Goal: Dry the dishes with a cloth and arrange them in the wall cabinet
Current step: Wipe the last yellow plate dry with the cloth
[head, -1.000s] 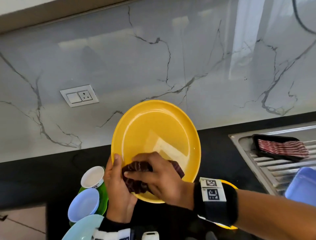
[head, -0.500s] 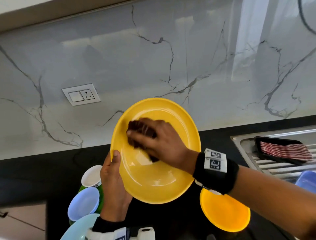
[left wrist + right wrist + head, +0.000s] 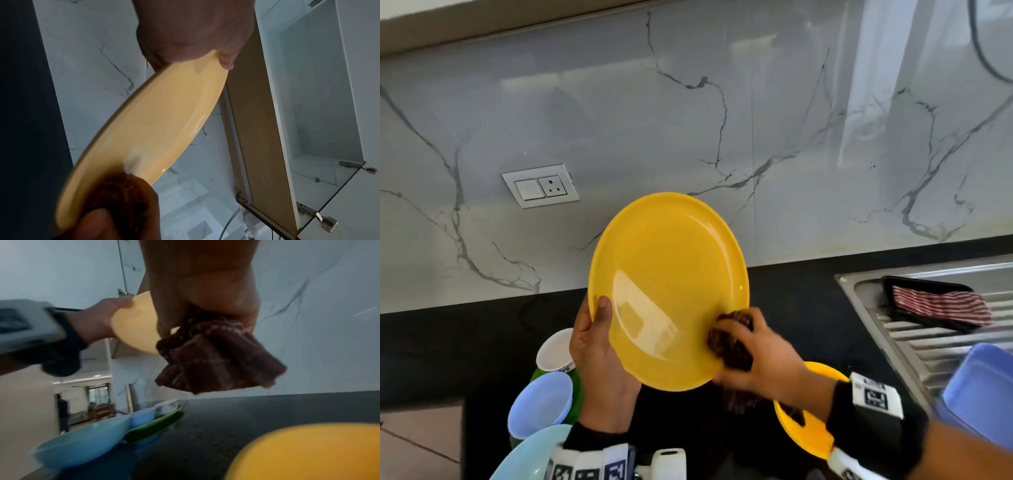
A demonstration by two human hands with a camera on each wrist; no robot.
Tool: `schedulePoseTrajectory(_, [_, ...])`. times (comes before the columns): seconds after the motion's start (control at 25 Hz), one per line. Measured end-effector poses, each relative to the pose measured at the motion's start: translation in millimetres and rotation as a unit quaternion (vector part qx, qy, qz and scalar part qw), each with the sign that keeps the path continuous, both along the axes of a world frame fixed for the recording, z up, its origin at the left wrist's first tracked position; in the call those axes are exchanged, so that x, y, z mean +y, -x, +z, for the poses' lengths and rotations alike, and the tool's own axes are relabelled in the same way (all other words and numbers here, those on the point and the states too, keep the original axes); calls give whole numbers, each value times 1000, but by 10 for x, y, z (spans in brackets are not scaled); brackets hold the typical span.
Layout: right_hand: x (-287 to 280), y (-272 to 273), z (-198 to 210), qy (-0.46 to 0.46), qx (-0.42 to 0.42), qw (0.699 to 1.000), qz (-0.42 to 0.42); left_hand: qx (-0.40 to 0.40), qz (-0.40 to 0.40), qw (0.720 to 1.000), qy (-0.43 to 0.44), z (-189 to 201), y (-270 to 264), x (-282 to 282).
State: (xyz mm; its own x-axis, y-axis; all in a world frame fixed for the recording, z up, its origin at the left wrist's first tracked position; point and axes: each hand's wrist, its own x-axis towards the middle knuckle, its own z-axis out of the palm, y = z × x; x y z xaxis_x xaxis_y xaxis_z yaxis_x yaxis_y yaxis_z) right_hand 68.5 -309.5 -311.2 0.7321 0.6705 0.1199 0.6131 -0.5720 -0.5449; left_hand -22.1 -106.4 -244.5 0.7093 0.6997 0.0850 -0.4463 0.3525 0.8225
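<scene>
A large yellow plate [image 3: 667, 284] is held tilted upright above the black counter, its face toward me. My left hand [image 3: 599, 346] grips its lower left rim, thumb on the face. My right hand [image 3: 760, 353] holds a bunched dark brown checked cloth [image 3: 729, 339] against the plate's lower right rim. In the left wrist view the plate [image 3: 156, 123] runs diagonally, with the cloth [image 3: 121, 191] at its lower end and the open wall cabinet [image 3: 314, 97] behind. In the right wrist view the cloth [image 3: 218, 360] hangs from my fist beside the plate [image 3: 135, 327].
A second yellow plate [image 3: 808, 428] lies on the counter under my right wrist. At lower left stand a white cup [image 3: 554, 349], a pale blue bowl [image 3: 541, 404], a green plate [image 3: 577, 387] and a light blue dish [image 3: 534, 452]. The sink drainboard [image 3: 928, 339] holds a black tray with striped cloth [image 3: 941, 305].
My right hand has wiped the cloth from the plate's lower middle up to the upper left and now down to the lower right rim. The left hand keeps its hold.
</scene>
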Motion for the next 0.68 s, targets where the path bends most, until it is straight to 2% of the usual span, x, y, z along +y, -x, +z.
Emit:
schedulePoseTrajectory(0.08, [52,262,4,25,-37,997,67,-4,3,1000,19,16,-48,-32])
schedulePoseTrajectory(0.16, [154,403,34,41,-161,982,92,6,20,999,33,4,-109,-51])
schedulePoseTrajectory(0.2, [198,431,64,42,-197,974,100,18,38,998,41,-4,-135,-42])
schedulePoseTrajectory(0.36, [248,420,242,36,-272,946,173,122,108,984,65,-48,-141,98])
schedulePoseTrajectory(0.44, [176,385,399,23,-289,937,197,168,103,979,47,-30,-103,199])
schedulePoseTrajectory(0.52, [76,292,632,-19,-269,940,206,188,57,980,-28,5,-59,252])
schedulePoseTrajectory(0.56, [23,220,735,-48,-245,946,206,207,45,972,-103,2,-32,276])
schedulePoseTrajectory(0.64, [-79,18,861,-87,-169,959,210,247,30,927,-281,-17,71,344])
schedulePoseTrajectory(0.68, [-123,-98,888,-98,-127,963,214,227,17,907,-355,-52,137,403])
